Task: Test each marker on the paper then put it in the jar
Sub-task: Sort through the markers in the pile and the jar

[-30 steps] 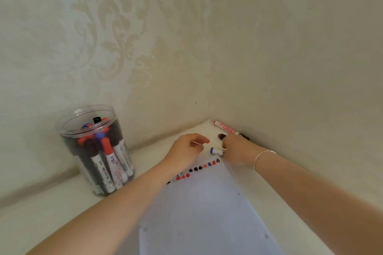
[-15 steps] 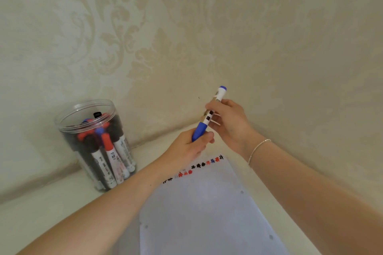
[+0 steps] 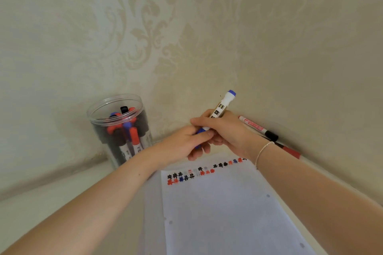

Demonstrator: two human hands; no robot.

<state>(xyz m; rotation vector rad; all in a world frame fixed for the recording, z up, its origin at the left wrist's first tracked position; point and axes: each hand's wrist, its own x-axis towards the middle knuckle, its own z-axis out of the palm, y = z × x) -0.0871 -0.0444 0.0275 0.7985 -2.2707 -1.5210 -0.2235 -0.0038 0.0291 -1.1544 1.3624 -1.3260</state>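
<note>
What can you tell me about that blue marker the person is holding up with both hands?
The blue marker has a white barrel with printed black squares, a blue end plug on top and a blue cap at the bottom. It looks like plastic. It is tilted, upper end leaning right, held in the air above the paper. The right hand grips its barrel; the left hand grips the cap, which is still on.

Walls (image 3: 269,47) close the corner behind and right; the jar (image 3: 119,128) stands left with its mouth open upward; two markers (image 3: 261,129) lie along the right wall; the paper (image 3: 223,213) lies flat between the forearms.
</note>
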